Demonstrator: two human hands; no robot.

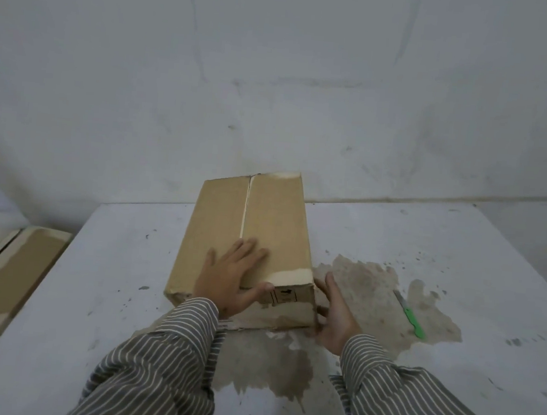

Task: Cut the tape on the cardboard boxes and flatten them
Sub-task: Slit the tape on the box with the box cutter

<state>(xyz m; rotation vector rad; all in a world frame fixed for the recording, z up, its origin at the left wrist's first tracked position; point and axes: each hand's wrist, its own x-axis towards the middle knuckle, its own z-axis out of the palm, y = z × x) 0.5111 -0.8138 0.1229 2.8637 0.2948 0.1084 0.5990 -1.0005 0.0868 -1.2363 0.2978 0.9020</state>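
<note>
While the box point(246, 238) stands whole on the white table point(427, 254), with tape still along its top seam, the step in hand is judged to be settling it for cutting. The left hand point(233, 276) is laid flat on the lid, fingers spread, gripping nothing; the right hand point(332, 311) is pressed open against the near right corner. The green knife point(410, 315) lies apart to the right and would have to be picked up next. Flattened cardboard point(5, 276) lies at the left.
</note>
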